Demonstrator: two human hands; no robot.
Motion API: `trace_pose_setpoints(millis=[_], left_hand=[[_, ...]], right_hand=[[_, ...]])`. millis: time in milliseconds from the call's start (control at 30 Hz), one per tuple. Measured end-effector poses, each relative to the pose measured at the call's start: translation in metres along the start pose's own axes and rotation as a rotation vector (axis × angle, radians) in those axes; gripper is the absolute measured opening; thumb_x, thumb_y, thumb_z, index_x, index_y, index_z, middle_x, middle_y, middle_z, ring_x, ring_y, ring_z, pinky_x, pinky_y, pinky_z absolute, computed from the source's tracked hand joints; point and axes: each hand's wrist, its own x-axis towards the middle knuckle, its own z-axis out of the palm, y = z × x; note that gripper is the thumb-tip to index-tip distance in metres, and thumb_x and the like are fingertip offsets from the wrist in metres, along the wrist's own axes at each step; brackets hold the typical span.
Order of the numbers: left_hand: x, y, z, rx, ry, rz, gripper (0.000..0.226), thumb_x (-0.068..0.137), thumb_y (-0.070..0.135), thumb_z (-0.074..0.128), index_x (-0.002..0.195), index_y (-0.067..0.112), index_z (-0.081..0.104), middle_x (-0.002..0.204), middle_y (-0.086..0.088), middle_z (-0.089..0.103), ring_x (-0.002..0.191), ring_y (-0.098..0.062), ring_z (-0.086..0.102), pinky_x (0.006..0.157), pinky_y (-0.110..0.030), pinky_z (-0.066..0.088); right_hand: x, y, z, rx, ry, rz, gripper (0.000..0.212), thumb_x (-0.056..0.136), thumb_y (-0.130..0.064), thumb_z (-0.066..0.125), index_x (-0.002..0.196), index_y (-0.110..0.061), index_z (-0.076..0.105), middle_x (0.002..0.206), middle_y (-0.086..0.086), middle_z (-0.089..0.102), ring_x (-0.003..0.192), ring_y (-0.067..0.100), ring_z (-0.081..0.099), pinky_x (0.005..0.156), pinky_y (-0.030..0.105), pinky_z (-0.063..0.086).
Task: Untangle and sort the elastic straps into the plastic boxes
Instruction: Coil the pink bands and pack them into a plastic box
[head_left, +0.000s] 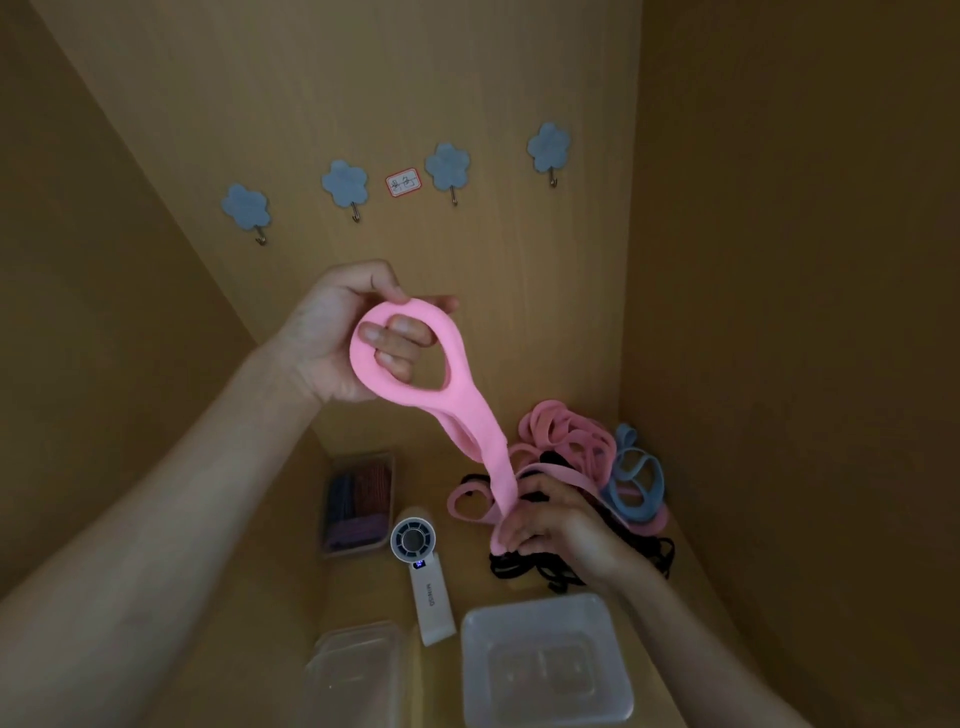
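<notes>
The light is dim and warm, and it gives all the wood a yellow-brown cast. It falls mostly on my left arm and on the back wall, which are the palest parts. The right wall and the upper left corner lie in deeper shade. The pink strap is the brightest thing. Shadows are soft, with blurred edges. The picture is a little grainy: the writing on the label cannot be read, and the clear boxes near the bottom look hazy. The wide lens bends the wall lines and stretches my arm at the edge. A small blue light glows on the fan.
</notes>
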Motion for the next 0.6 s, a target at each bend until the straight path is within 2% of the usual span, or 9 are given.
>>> trace_pose_setpoints(millis=[67,100,167,300,367,433,500,533,600], left_hand=[[0.0,-0.001,0.001,-0.013,-0.062,-0.012,0.048,0.064,0.015,0.062,0.11,0.003,0.059,0.052,0.005,0.047,0.032,-0.001,0.04,0.037,-0.016,0.032],[0.001,-0.003,0.001,-0.018,-0.094,-0.021,0.049,0.064,0.014,0.063,0.111,0.003,0.059,0.052,0.004,0.048,0.032,-0.001,0.041,0.038,-0.016,0.032],[0.002,-0.007,0.003,-0.021,-0.134,-0.036,0.048,0.066,0.013,0.062,0.113,0.001,0.059,0.053,0.003,0.049,0.032,-0.001,0.043,0.038,-0.016,0.032],[0.005,-0.016,0.007,0.008,-0.14,-0.062,0.048,0.065,0.012,0.063,0.112,0.002,0.062,0.053,0.002,0.048,0.032,-0.001,0.043,0.038,-0.017,0.034],[0.006,-0.02,0.007,-0.004,-0.17,-0.084,0.047,0.068,0.012,0.061,0.113,0.001,0.061,0.054,0.002,0.049,0.033,-0.002,0.044,0.038,-0.018,0.036],[0.008,-0.023,0.005,-0.026,-0.201,-0.103,0.046,0.071,0.012,0.057,0.115,0.0,0.06,0.055,0.001,0.05,0.033,-0.003,0.045,0.039,-0.019,0.036],[0.01,-0.028,0.003,-0.058,-0.238,-0.123,0.046,0.073,0.011,0.057,0.117,-0.001,0.06,0.055,-0.001,0.051,0.033,-0.004,0.044,0.04,-0.019,0.035],[0.012,-0.03,0.002,-0.077,-0.262,-0.133,0.046,0.073,0.01,0.058,0.117,-0.002,0.061,0.056,-0.002,0.052,0.034,-0.004,0.04,0.041,-0.02,0.034],[0.015,-0.034,0.001,-0.088,-0.28,-0.137,0.046,0.073,0.009,0.059,0.117,-0.003,0.061,0.056,-0.003,0.053,0.035,-0.005,0.035,0.042,-0.02,0.034]], right_hand=[[0.004,-0.002,-0.001,0.115,-0.052,0.055,0.037,0.089,-0.023,0.059,0.116,0.003,0.06,0.104,0.025,0.072,0.09,0.03,0.069,0.082,0.037,0.053],[0.007,-0.003,-0.002,0.14,-0.05,0.08,0.043,0.095,-0.031,0.054,0.116,0.005,0.062,0.108,0.025,0.071,0.093,0.03,0.069,0.084,0.037,0.054],[0.016,-0.008,-0.002,0.09,0.001,0.113,0.047,0.1,-0.037,0.051,0.119,0.003,0.064,0.113,0.025,0.07,0.097,0.03,0.07,0.085,0.039,0.055],[0.031,-0.02,-0.003,-0.065,0.095,0.097,0.029,0.091,-0.01,0.064,0.12,-0.006,0.06,0.113,0.018,0.071,0.096,0.025,0.073,0.076,0.032,0.058],[0.036,-0.028,-0.005,-0.066,0.117,0.054,0.049,0.084,0.005,0.066,0.129,-0.014,0.056,0.118,0.017,0.067,0.102,0.027,0.071,0.081,0.037,0.061],[0.038,-0.037,-0.005,-0.073,0.114,0.008,0.074,0.083,0.013,0.063,0.147,-0.019,0.041,0.117,0.016,0.066,0.107,0.027,0.067,0.085,0.038,0.061],[0.042,-0.044,-0.006,-0.081,0.09,-0.019,0.08,0.086,0.017,0.057,0.154,-0.012,0.027,0.111,0.012,0.07,0.095,0.021,0.068,0.069,0.029,0.058],[0.042,-0.047,-0.005,-0.058,0.07,-0.03,0.077,0.086,0.02,0.055,0.154,-0.007,0.027,0.102,0.007,0.074,0.084,0.016,0.07,0.061,0.025,0.054],[0.037,-0.057,0.0,0.049,0.001,-0.053,0.057,0.087,0.024,0.051,0.14,0.004,0.047,0.077,-0.003,0.074,0.062,0.008,0.068,0.051,0.02,0.05]])
